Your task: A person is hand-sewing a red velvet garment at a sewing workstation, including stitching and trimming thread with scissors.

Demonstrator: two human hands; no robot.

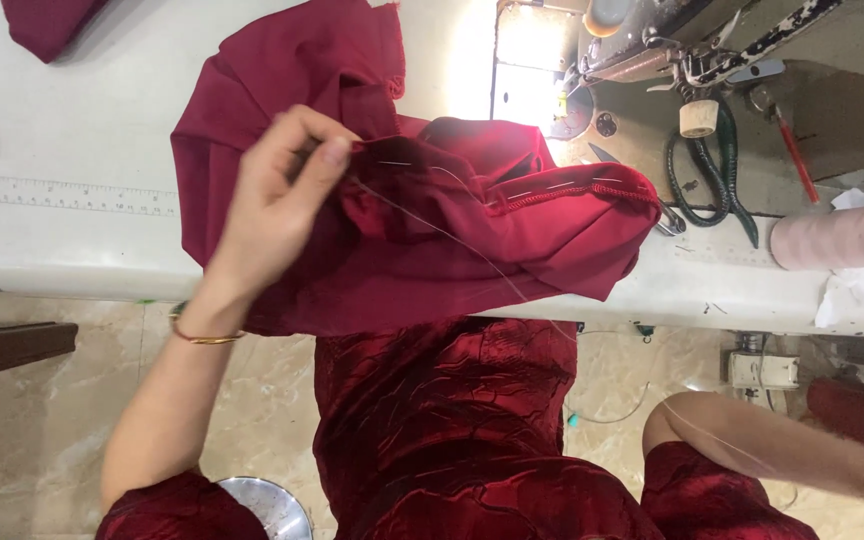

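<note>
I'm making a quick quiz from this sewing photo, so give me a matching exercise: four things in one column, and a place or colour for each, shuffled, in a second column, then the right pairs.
Things:
1. scissors
2. ruler
3. bangle
4. cloth

Places and colours:
A. on the left wrist
B. dark red, pinched by the left hand
C. flat on the white table, left of the cloth
D. dark green handles, beside the sewing machine

Pairs: 1-D, 2-C, 3-A, 4-B
</note>
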